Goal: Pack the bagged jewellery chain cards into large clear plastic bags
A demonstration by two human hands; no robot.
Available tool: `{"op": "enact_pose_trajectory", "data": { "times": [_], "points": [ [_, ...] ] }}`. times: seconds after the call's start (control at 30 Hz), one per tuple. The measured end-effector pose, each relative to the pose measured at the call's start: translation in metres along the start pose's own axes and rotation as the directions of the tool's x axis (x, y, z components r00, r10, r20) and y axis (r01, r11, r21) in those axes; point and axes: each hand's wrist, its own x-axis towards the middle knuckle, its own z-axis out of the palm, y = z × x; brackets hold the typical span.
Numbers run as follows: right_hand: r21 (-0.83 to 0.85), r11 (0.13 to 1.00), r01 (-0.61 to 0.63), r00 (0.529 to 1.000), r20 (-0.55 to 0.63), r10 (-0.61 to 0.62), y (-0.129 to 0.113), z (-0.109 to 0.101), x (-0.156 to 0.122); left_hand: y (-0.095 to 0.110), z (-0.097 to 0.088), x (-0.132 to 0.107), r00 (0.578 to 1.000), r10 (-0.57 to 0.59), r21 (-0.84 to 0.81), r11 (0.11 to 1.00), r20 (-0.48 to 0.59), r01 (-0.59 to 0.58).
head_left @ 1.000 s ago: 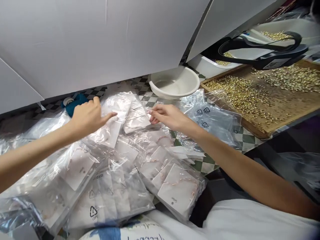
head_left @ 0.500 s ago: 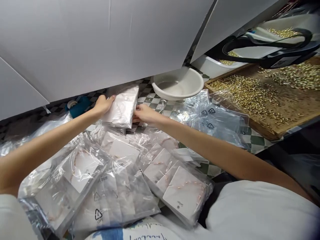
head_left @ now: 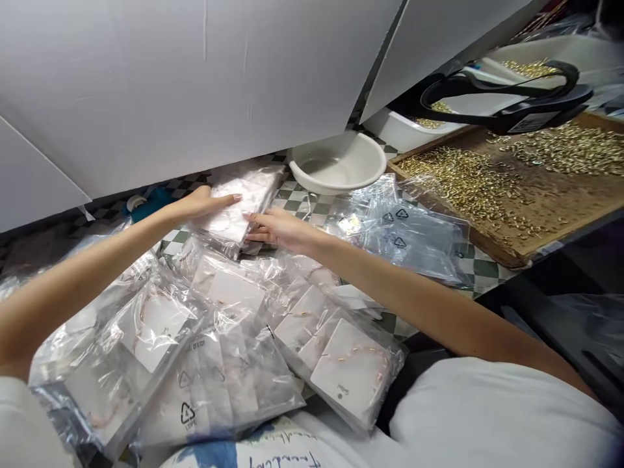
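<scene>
A clear plastic packet (head_left: 248, 188) of white cards lies nearly flat at the far side of a pile. My left hand (head_left: 201, 203) grips its left side, with the thumb stretched across the top and the other fingers hidden. At the near right edge, my right hand (head_left: 285, 229) has its thumb on the packet and its fingers along the side. Closer to me, several clear bags (head_left: 234, 370) overlap in the pile. One bag shows a white card (head_left: 348, 370) with a thin pinkish chain on it.
A white basin (head_left: 341, 169) stands behind my right hand. Flat clear bags (head_left: 414, 234) lie to the right. Farther right, a wooden tray (head_left: 550, 198) holds many small gold-coloured rings, with a black handled object (head_left: 507, 114) above it. A white panel (head_left: 175, 84) rises behind the packet.
The packet has tipped down from a raised slant to nearly flat. My left thumb has slid farther over its top, and my right thumb has come onto its face. The view has shifted slightly.
</scene>
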Motion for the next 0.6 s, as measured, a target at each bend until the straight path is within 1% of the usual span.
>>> {"op": "enact_pose_trajectory", "data": {
  "times": [0.1,0.17,0.2,0.23,0.27,0.3,0.33,0.37,0.4,0.43,0.47,0.5,0.53,0.57,0.6],
  "points": [
    [0.039,0.998,0.058,0.997,-0.046,-0.056,0.008,0.021,0.011,0.015,0.004,0.000,0.998,0.064,0.099,0.993,-0.006,-0.063],
    [0.058,0.993,0.098,0.995,-0.037,-0.096,0.006,0.029,0.021,0.028,0.006,-0.010,0.993,0.092,0.186,0.979,-0.068,-0.078],
    [0.067,0.992,0.104,0.995,-0.011,-0.103,0.002,0.030,0.024,0.035,0.007,-0.018,0.989,0.102,0.224,0.972,-0.109,-0.076],
    [0.060,0.994,0.095,0.995,0.038,-0.097,-0.003,0.028,0.025,0.040,0.008,-0.027,0.981,0.124,0.263,0.961,-0.149,-0.082],
    [0.020,0.997,0.080,0.991,0.108,-0.082,-0.011,0.023,0.024,0.043,0.010,-0.036,0.970,0.170,0.310,0.945,-0.176,-0.109],
    [-0.055,0.996,0.075,0.981,0.182,-0.064,-0.019,0.016,0.019,0.044,0.012,-0.043,0.954,0.241,0.363,0.917,-0.177,-0.165],
    [-0.162,0.983,0.087,0.969,0.241,-0.046,-0.028,0.007,0.011,0.043,0.013,-0.048,0.934,0.328,0.421,0.874,-0.138,-0.244],
    [-0.299,0.946,0.122,0.960,0.278,-0.036,-0.037,-0.003,-0.001,0.040,0.014,-0.050,0.910,0.408,0.475,0.816,-0.069,-0.330],
    [-0.435,0.885,0.167,0.961,0.271,-0.049,-0.044,-0.014,-0.016,0.034,0.015,-0.048,0.887,0.462,0.519,0.754,0.018,-0.403],
    [-0.564,0.804,0.192,0.972,0.222,-0.077,-0.049,-0.024,-0.034,0.028,0.016,-0.044,0.873,0.479,0.550,0.705,0.098,-0.448],
    [-0.677,0.710,0.194,0.980,0.161,-0.115,-0.050,-0.033,-0.053,0.020,0.016,-0.038,0.875,0.458,0.567,0.684,0.154,-0.458],
    [-0.764,0.622,0.171,0.984,0.095,-0.153,-0.048,-0.041,-0.073,0.014,0.015,-0.032,0.888,0.421,0.581,0.683,0.183,-0.443],
    [-0.826,0.553,0.114,0.986,0.025,-0.166,-0.042,-0.046,-0.092,0.009,0.014,-0.026,0.905,0.382,0.592,0.691,0.189,-0.415],
    [-0.865,0.501,0.031,0.989,-0.044,-0.138,-0.032,-0.049,-0.110,0.007,0.013,-0.023,0.916,0.358,0.598,0.699,0.181,-0.392],
    [-0.889,0.456,-0.049,0.990,-0.103,-0.094,-0.019,-0.050,-0.126,0.007,0.012,-0.022,0.918,0.360,0.597,0.704,0.167,-0.385]
  ]
}}
